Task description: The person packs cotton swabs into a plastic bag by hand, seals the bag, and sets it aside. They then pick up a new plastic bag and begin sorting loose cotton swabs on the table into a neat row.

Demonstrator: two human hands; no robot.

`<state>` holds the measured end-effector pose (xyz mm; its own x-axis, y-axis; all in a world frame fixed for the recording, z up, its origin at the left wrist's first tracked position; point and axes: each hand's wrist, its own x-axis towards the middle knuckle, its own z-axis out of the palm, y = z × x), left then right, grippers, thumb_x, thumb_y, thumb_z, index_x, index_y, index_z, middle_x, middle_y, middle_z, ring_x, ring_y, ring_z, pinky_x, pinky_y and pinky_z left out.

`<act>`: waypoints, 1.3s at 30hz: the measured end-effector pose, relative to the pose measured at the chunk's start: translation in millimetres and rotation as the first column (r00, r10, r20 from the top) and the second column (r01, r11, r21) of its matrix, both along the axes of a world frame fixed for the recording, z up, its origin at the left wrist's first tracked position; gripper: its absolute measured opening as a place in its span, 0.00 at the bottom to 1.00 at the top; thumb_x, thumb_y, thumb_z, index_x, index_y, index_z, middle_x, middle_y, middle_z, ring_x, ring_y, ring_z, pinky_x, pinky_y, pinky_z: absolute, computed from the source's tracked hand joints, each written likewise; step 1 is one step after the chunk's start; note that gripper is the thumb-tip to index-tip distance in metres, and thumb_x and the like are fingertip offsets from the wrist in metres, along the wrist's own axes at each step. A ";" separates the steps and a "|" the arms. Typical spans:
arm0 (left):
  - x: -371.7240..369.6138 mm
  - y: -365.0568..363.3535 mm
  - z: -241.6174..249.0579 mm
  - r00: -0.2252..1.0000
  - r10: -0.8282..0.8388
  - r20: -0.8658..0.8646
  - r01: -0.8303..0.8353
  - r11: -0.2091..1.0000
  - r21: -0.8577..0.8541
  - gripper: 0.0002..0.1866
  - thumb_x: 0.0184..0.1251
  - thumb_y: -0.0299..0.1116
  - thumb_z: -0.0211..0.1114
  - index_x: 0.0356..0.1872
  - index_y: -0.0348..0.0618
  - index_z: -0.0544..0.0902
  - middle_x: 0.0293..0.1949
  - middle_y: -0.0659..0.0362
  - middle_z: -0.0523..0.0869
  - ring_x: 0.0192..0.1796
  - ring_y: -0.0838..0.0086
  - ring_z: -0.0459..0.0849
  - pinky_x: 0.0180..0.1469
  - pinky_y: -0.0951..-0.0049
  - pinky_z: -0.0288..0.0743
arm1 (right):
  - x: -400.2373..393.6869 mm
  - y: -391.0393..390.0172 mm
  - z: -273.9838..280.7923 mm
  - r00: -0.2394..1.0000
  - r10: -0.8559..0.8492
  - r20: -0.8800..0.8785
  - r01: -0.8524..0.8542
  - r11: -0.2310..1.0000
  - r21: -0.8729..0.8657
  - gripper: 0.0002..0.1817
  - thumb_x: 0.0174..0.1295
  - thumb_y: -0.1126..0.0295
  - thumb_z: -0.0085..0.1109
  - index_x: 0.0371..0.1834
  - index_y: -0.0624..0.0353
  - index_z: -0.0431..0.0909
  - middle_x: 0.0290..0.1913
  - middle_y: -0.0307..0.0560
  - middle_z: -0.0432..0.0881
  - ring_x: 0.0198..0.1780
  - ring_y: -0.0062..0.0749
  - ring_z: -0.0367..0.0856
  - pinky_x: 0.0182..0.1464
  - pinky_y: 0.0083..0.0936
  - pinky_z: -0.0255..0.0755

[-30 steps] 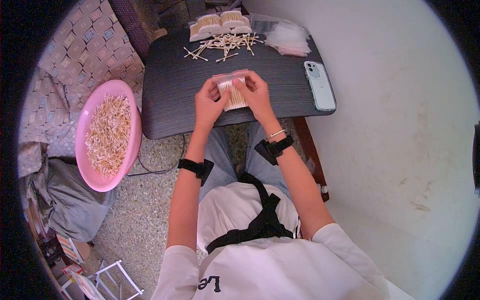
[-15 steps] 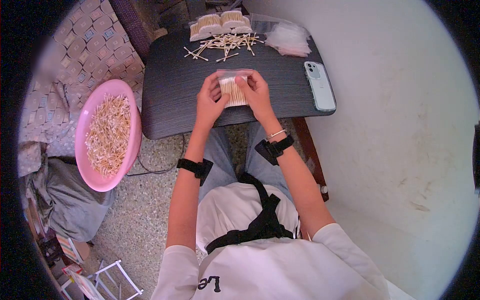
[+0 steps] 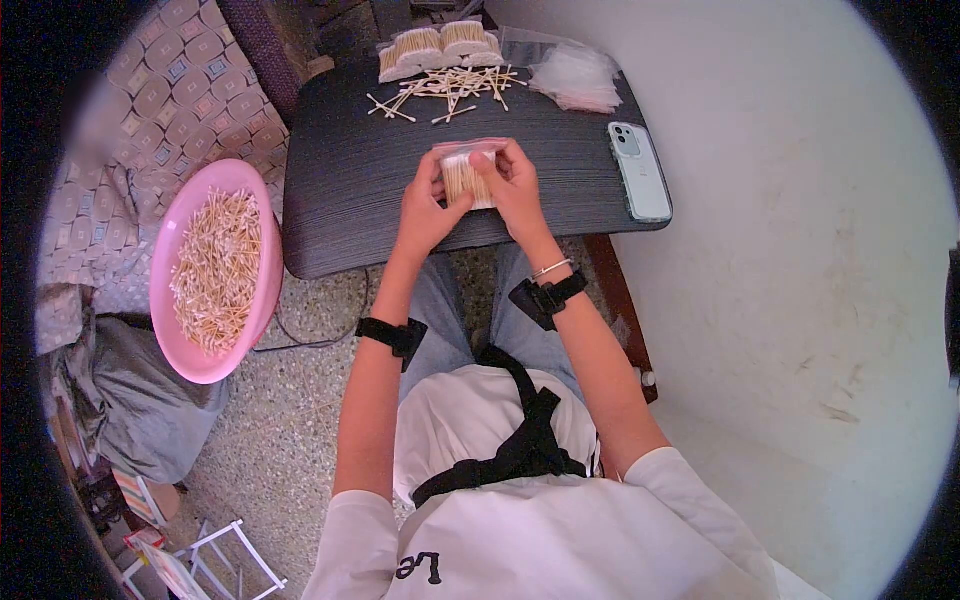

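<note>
Between my two hands is a clear plastic bag of cotton swabs [image 3: 466,184], held above the near half of the dark table [image 3: 350,180]. My left hand [image 3: 428,208] grips the bag's left side, its thumb across the lower front. On the right side, my right hand [image 3: 514,190] has its thumb pressed on the front and its fingers behind. The bag's top edge shows a pinkish strip. Beyond it lies a loose pile of cotton swabs [image 3: 450,88], and behind that stand several filled swab bags [image 3: 440,45].
Flat clear bags [image 3: 575,78] are stacked at the table's back right. A phone [image 3: 640,172] lies along the right edge, near the white wall [image 3: 780,250]. To the left of the table is a pink basin [image 3: 165,300] full of loose swabs.
My left thumb has shifted right and slightly down across the front of the bag. The bag's top has tilted a little; both hands keep hold of it.
</note>
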<state>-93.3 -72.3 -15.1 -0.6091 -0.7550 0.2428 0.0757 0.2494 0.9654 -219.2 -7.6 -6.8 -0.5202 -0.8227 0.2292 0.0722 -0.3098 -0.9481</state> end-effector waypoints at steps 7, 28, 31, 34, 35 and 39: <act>0.9 -3.4 -6.2 0.997 -0.043 -0.062 0.047 0.997 0.068 0.33 0.57 0.18 0.63 0.66 0.42 0.64 0.57 0.50 0.79 0.54 0.68 0.83 0.53 0.71 0.78 | 0.7 1.1 2.7 1.000 0.023 0.015 -0.023 1.000 0.020 0.11 0.66 0.66 0.62 0.46 0.60 0.75 0.42 0.37 0.80 0.43 0.16 0.76 0.47 0.18 0.71; -0.1 -0.5 2.3 0.998 -0.040 -0.053 0.046 0.991 0.126 0.37 0.50 0.20 0.66 0.66 0.41 0.65 0.56 0.53 0.79 0.54 0.69 0.82 0.54 0.70 0.77 | -1.9 -0.2 -0.4 1.000 0.000 -0.009 0.000 1.000 0.007 0.13 0.69 0.65 0.58 0.49 0.62 0.74 0.42 0.39 0.80 0.43 0.18 0.77 0.47 0.20 0.73; 0.0 0.3 2.2 0.999 -0.024 -0.046 0.029 0.992 0.125 0.36 0.51 0.21 0.67 0.65 0.40 0.66 0.54 0.53 0.80 0.52 0.70 0.83 0.52 0.71 0.78 | -2.4 -1.2 -2.6 1.000 0.000 -0.010 0.000 1.000 -0.008 0.13 0.69 0.65 0.57 0.49 0.62 0.74 0.42 0.39 0.80 0.43 0.18 0.77 0.47 0.20 0.73; 0.1 0.1 4.2 0.998 -0.049 -0.037 0.052 0.995 0.086 0.35 0.50 0.22 0.67 0.64 0.40 0.67 0.53 0.53 0.80 0.50 0.70 0.84 0.51 0.71 0.79 | -2.8 -1.1 -2.6 1.000 -0.004 -0.013 0.003 1.000 -0.012 0.13 0.69 0.65 0.57 0.49 0.62 0.74 0.42 0.39 0.80 0.43 0.19 0.77 0.47 0.20 0.73; 0.4 0.1 5.0 0.998 -0.060 -0.022 0.061 0.995 0.073 0.36 0.50 0.23 0.68 0.64 0.40 0.67 0.53 0.53 0.80 0.49 0.70 0.84 0.50 0.71 0.79 | -2.7 -1.0 -2.1 1.000 -0.004 -0.013 0.004 1.000 -0.010 0.12 0.69 0.66 0.57 0.49 0.62 0.74 0.42 0.39 0.80 0.43 0.19 0.77 0.47 0.20 0.73; 1.2 -1.2 3.0 0.995 -0.069 0.075 0.071 0.997 -0.029 0.36 0.46 0.26 0.69 0.63 0.42 0.69 0.51 0.54 0.81 0.49 0.70 0.84 0.50 0.70 0.79 | -2.8 -1.9 -5.2 0.999 0.008 -0.034 -0.008 1.000 0.000 0.12 0.69 0.66 0.57 0.49 0.62 0.74 0.43 0.39 0.80 0.43 0.18 0.77 0.47 0.20 0.73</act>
